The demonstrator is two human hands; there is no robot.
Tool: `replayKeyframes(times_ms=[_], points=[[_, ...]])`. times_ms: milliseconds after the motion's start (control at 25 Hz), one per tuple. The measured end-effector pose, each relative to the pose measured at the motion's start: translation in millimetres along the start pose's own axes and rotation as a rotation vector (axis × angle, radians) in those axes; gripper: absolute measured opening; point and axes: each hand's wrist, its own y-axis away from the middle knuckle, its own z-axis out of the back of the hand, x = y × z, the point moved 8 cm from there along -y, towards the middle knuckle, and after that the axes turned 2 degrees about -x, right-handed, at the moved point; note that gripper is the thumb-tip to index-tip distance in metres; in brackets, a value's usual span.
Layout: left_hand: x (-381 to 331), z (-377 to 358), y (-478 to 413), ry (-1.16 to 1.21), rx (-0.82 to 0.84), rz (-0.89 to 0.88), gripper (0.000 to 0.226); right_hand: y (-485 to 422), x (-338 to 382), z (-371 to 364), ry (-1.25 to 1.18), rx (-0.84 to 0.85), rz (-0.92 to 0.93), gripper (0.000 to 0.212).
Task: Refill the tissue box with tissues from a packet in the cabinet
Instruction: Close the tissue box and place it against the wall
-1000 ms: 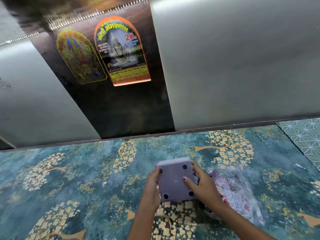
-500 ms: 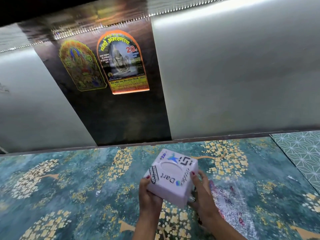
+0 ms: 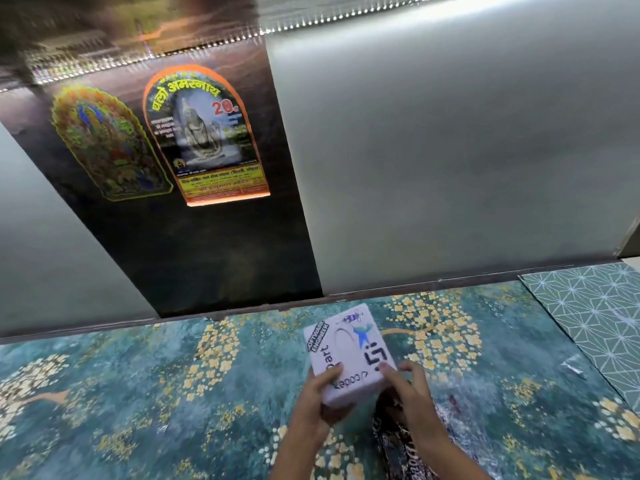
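Both hands hold the white tissue box over the patterned desk, its stickered top face turned up. Gripping the box's near left corner, the left hand has its thumb laid across the top. From the right, the right hand clasps the box with fingertips on its top edge. Just under the right wrist lies a crinkled plastic packet.

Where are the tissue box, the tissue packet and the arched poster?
tissue box [image 3: 349, 355], head view, sticker-covered top face.
tissue packet [image 3: 446, 424], head view, shiny wrapper beside the wrist.
arched poster [image 3: 204, 133], head view, its middle.
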Motion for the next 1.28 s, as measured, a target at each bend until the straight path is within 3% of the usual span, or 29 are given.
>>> replayKeyframes(times_ms=[80, 200, 280, 360, 480, 560, 760, 840, 1040, 1120, 1200, 1280], points=[[-31, 7, -8, -0.207, 0.075, -0.075, 0.056, -10, 5, 2, 0.051, 0.052, -0.059, 0.052], [-59, 1, -20, -0.495, 0.205, -0.089, 0.065, -31, 13, 1, 0.113, 0.191, -0.1, 0.071], [-70, 9, -39, -0.394, 0.028, -0.116, 0.066, -44, 20, 0, 0.031, 0.158, -0.073, 0.061], [-64, 15, -48, -0.297, -0.169, -0.094, 0.055, -59, 23, -3, -0.14, 0.018, -0.043, 0.046], [-29, -13, -45, -0.296, -0.069, 0.037, 0.056, -79, 9, -8, -0.361, -0.217, -0.105, 0.042], [-25, -21, -48, -0.245, -0.052, -0.038, 0.064, -89, 12, -7, -0.294, -0.31, -0.1, 0.035], [-59, -6, -63, -0.121, -0.154, -0.117, 0.041, -130, 30, -21, -0.181, -0.309, -0.096, 0.024], [-65, 5, -65, -0.195, -0.233, -0.077, 0.025, -151, 31, -24, -0.13, -0.317, -0.106, 0.036], [-57, 9, -55, -0.258, -0.218, -0.041, 0.026, -187, 40, -28, 0.241, -0.265, -0.018, 0.052], [-44, 15, -49, -0.242, -0.237, -0.018, 0.023, -183, 51, -32, 0.555, -0.22, 0.055, 0.064], [-30, 18, -44, -0.233, -0.258, 0.004, 0.015, -171, 62, -26, 0.995, -0.251, 0.211, 0.064], [-23, 18, -39, -0.23, -0.268, 0.004, 0.013, -146, 74, -25, 1.206, -0.275, 0.472, 0.057]])
